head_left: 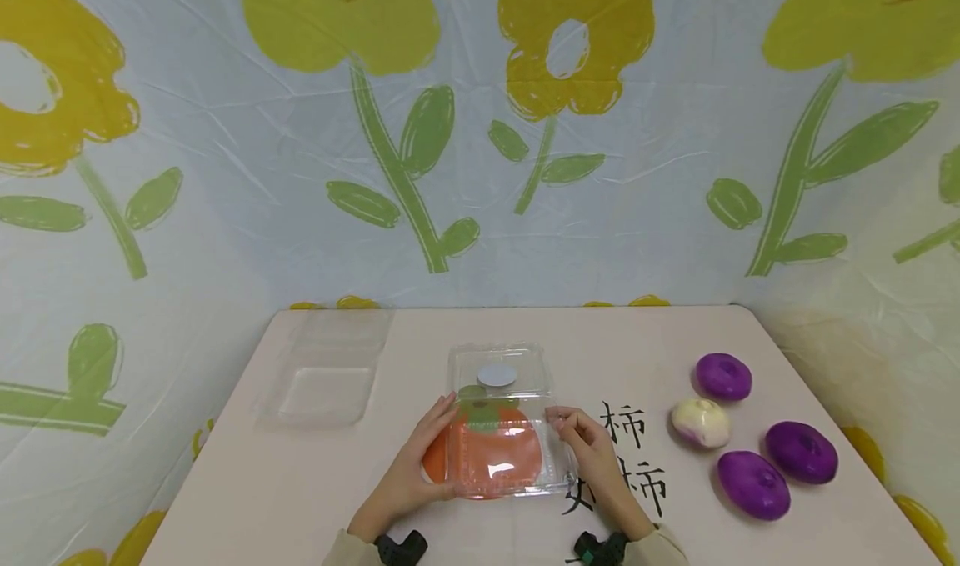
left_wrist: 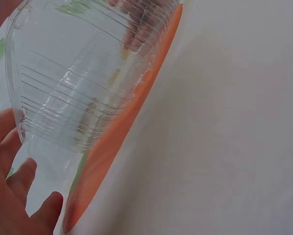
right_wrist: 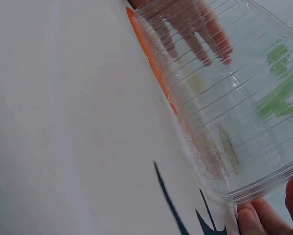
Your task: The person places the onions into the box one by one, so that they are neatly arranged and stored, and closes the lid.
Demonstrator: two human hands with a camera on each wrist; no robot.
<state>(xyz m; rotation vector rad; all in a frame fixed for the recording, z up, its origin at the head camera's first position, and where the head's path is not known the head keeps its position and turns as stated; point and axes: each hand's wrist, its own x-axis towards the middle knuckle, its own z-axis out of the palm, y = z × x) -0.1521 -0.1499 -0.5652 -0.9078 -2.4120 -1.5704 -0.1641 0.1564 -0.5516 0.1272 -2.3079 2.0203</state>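
Clear box [head_left: 512, 423] is sitting lower centre of the frame, its flap with a white oval sticker [head_left: 497, 374] lying toward the top edge of the table [head_left: 420, 341]. Box is overlapping an orange persimmon picture [head_left: 437, 456]. Left hand [head_left: 412, 466] is resting along the left side of the box, fingers loosely spread, not closing round it, with a fingertip touching the rim. Right hand [head_left: 596, 458] is bending its fingers at the right rim; pinching or just touching, cannot tell, the contact is partly hidden.

Second clear box [head_left: 333, 395] is lying at left of the frame. Three purple vegetables [head_left: 753, 485] and one pale vegetable [head_left: 701, 423] are grouping at right, black characters [head_left: 632, 427] showing between them and the box. Flower-printed cloth [head_left: 660, 216] is hanging behind.

Risk, as a judgement: thin plastic is likely flexing, so uneven pushing from the two sides could be skewing or sliding the box; too hard a squeeze at the rim could be creasing it. Loose left fingers would be giving little restraint.

Wrist views are showing the ribbed side wall and the gaps between the left fingers, which the head view is missing; only the head view is showing the vegetables, sticker and second box.
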